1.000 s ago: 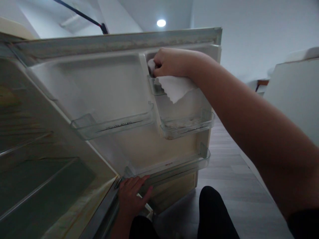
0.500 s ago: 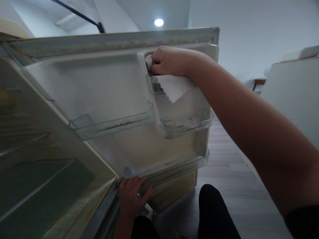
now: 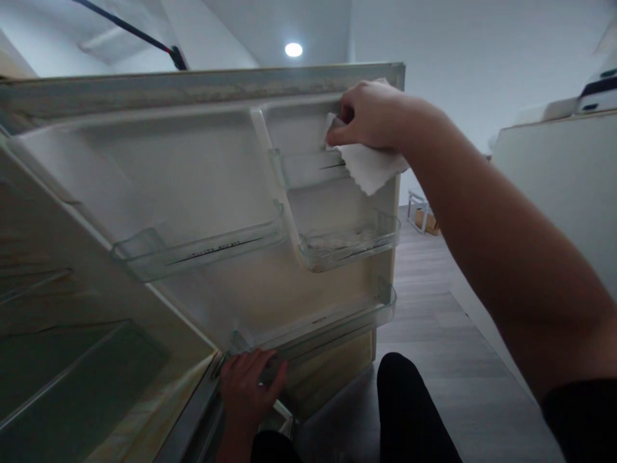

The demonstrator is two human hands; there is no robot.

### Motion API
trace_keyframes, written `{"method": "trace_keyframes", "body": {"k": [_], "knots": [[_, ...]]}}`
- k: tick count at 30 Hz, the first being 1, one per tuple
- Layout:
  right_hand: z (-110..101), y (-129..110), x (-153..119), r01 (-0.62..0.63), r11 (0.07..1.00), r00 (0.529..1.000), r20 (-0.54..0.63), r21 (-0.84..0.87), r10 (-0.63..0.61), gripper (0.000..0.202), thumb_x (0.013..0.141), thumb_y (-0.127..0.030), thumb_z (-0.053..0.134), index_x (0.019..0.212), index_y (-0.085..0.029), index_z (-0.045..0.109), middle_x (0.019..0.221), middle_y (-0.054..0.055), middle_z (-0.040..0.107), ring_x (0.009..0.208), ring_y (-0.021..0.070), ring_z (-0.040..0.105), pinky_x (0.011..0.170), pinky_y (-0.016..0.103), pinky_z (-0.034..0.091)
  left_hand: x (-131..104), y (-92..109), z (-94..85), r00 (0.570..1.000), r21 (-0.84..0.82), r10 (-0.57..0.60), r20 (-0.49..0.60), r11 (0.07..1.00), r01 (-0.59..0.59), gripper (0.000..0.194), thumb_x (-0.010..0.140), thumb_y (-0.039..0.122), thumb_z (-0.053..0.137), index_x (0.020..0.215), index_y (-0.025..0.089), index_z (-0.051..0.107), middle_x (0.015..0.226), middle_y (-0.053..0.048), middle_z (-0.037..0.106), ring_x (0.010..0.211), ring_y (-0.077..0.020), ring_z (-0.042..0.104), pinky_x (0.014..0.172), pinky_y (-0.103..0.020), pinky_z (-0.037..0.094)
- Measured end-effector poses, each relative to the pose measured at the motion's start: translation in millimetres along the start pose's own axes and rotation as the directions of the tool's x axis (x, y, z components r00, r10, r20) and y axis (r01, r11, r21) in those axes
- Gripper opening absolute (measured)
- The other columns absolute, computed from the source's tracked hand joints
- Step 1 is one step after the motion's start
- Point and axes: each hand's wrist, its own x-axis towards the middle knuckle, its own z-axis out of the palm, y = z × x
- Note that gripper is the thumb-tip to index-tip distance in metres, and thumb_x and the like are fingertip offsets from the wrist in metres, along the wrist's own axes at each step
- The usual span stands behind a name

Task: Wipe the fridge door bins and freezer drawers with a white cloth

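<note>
My right hand (image 3: 369,119) is closed on a white cloth (image 3: 373,168) at the upper right of the open fridge door (image 3: 183,167). Part of the cloth pokes out by the fingertips and the rest hangs below the hand, in front of the small upper door shelf (image 3: 306,168). Low in the view, my left hand (image 3: 248,386) rests at the lower door shelf (image 3: 337,331), fingers apart, with nothing seen in it.
Two more clear shelves sit mid-door, one at left (image 3: 207,251) and one at right (image 3: 351,247). The fridge interior (image 3: 72,366) is at lower left. A white cabinet (image 3: 559,186) stands at right, beyond the grey floor (image 3: 434,308).
My right hand has moved right with the cloth, from beside the door's divider toward the outer edge. The view has shifted slightly. My left hand stays at the lower shelf.
</note>
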Motion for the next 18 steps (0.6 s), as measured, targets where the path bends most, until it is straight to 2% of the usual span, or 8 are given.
{"method": "trace_keyframes", "body": {"k": [2, 4, 7, 9, 11, 13, 15, 18], "knots": [[0, -7, -2, -0.009, 1.000, 1.000, 0.003, -0.026, 0.009, 0.057, 0.080, -0.057, 0.067, 0.120, -0.015, 0.071, 0.124, 0.018, 0.068, 0.119, 0.0401, 0.061, 0.095, 0.052, 0.051, 0, -1, 0.6, 1.000, 0.000, 0.005, -0.002, 1.000, -0.005, 0.013, 0.089, 0.034, 0.065, 0.094, 0.022, 0.065, 0.081, -0.001, 0.074, 0.070, -0.0210, 0.065, 0.080, -0.040, 0.040], [1, -11, 1, 0.061, 0.998, 0.997, 0.057, -0.024, -0.059, 0.055, 0.085, -0.057, 0.062, 0.120, -0.015, 0.071, 0.122, 0.017, 0.069, 0.114, 0.0391, 0.063, 0.094, 0.053, 0.050, -1, -2, 1.1, 1.000, 0.000, 0.000, 0.001, 1.000, 0.000, 0.013, 0.088, 0.033, 0.066, 0.095, 0.022, 0.066, 0.080, -0.001, 0.073, 0.070, -0.0207, 0.065, 0.080, -0.040, 0.041], [4, -14, 11, 0.241, 0.968, 0.951, 0.183, 0.068, -0.250, 0.050, 0.093, -0.054, 0.052, 0.114, -0.015, 0.073, 0.105, 0.012, 0.074, 0.090, 0.0264, 0.068, 0.084, 0.039, 0.050, -1, -2, 1.6, 1.000, -0.009, -0.009, 0.017, 1.000, 0.009, 0.014, 0.086, 0.033, 0.067, 0.095, 0.022, 0.066, 0.078, 0.001, 0.073, 0.070, -0.0202, 0.066, 0.080, -0.039, 0.041], [6, -17, 18, 0.319, 0.939, 0.907, 0.245, 0.129, -0.342, 0.046, 0.095, -0.049, 0.050, 0.113, -0.015, 0.075, 0.099, 0.008, 0.074, 0.077, 0.0173, 0.062, 0.073, 0.029, 0.045, 0, -1, 1.8, 1.000, -0.012, -0.018, 0.024, 1.000, 0.018, 0.014, 0.086, 0.034, 0.067, 0.095, 0.022, 0.067, 0.078, 0.000, 0.073, 0.071, -0.0198, 0.066, 0.081, -0.038, 0.041], [8, -23, 24, 0.383, 0.907, 0.869, 0.265, 0.175, -0.419, 0.039, 0.096, -0.039, 0.050, 0.118, -0.016, 0.074, 0.101, 0.004, 0.074, 0.072, 0.0113, 0.056, 0.067, 0.023, 0.038, 2, 1, 1.8, 0.999, -0.008, -0.047, 0.027, 0.999, 0.047, 0.015, 0.087, 0.035, 0.065, 0.094, 0.022, 0.067, 0.079, 0.000, 0.073, 0.071, -0.0195, 0.066, 0.083, -0.038, 0.040], [10, -31, 26, 0.435, 0.866, 0.833, 0.255, 0.246, -0.490, 0.037, 0.095, -0.030, 0.051, 0.122, -0.016, 0.073, 0.103, 0.001, 0.074, 0.070, 0.0083, 0.053, 0.064, 0.020, 0.035, 4, 3, 1.5, 0.997, -0.005, -0.073, 0.035, 0.997, 0.074, 0.016, 0.089, 0.038, 0.064, 0.092, 0.022, 0.068, 0.078, 0.000, 0.073, 0.071, -0.0192, 0.066, 0.083, -0.038, 0.040], [11, -37, 26, 0.453, 0.830, 0.808, 0.245, 0.326, -0.537, 0.038, 0.094, -0.028, 0.051, 0.122, -0.016, 0.072, 0.103, 0.001, 0.074, 0.066, 0.0076, 0.050, 0.061, 0.019, 0.035, 6, 5, 1.1, 0.996, -0.002, -0.083, 0.042, 0.997, 0.083, 0.018, 0.089, 0.040, 0.063, 0.091, 0.023, 0.068, 0.077, 0.000, 0.073, 0.071, -0.0195, 0.066, 0.081, -0.037, 0.040], [11, -37, 24, 0.424, 0.829, 0.812, 0.252, 0.365, -0.526, 0.038, 0.094, -0.028, 0.050, 0.121, -0.016, 0.073, 0.103, 0.002, 0.075, 0.064, 0.0080, 0.051, 0.061, 0.020, 0.037, 6, 5, 0.7, 0.996, 0.000, -0.075, 0.041, 0.997, 0.075, 0.017, 0.089, 0.039, 0.064, 0.090, 0.023, 0.068, 0.077, 0.000, 0.073, 0.071, -0.0200, 0.066, 0.079, -0.038, 0.040]]}}
